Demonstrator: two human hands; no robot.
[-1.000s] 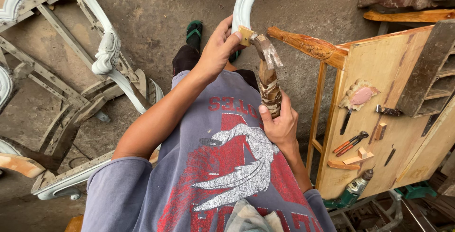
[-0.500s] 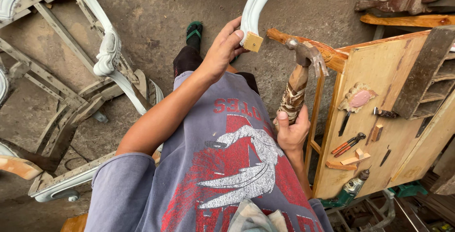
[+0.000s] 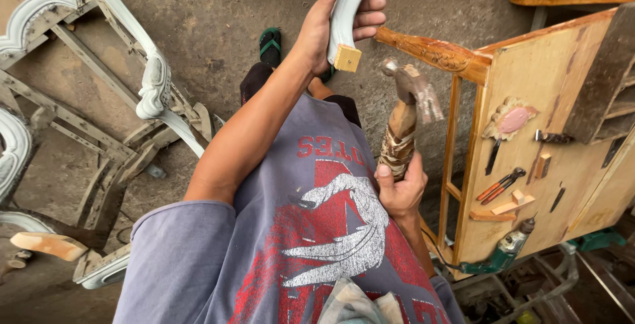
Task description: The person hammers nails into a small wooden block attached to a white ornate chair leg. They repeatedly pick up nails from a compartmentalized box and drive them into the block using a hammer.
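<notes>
Fingers (image 3: 368, 18) of the left hand (image 3: 331, 29) curled tight round a curved white-painted wooden piece (image 3: 350, 0), thumb along its side, bare wood tenon end (image 3: 347, 58) left exposed just below the grip, probably as the face to strike. Right hand (image 3: 399, 190) wrapped shut round the bound handle of a claw hammer (image 3: 405, 109), head raised just beside and below that tenon. Plywood workbench (image 3: 529, 185) with orange pliers (image 3: 501, 185) at right; white carved chair frames (image 3: 152, 86) on the floor at left.

A curved white-painted wooden rail (image 3: 348, 6) stands upright, its bare square tenon end down; just below-right, a claw hammer (image 3: 405, 122) with a wrapped handle points up.
</notes>
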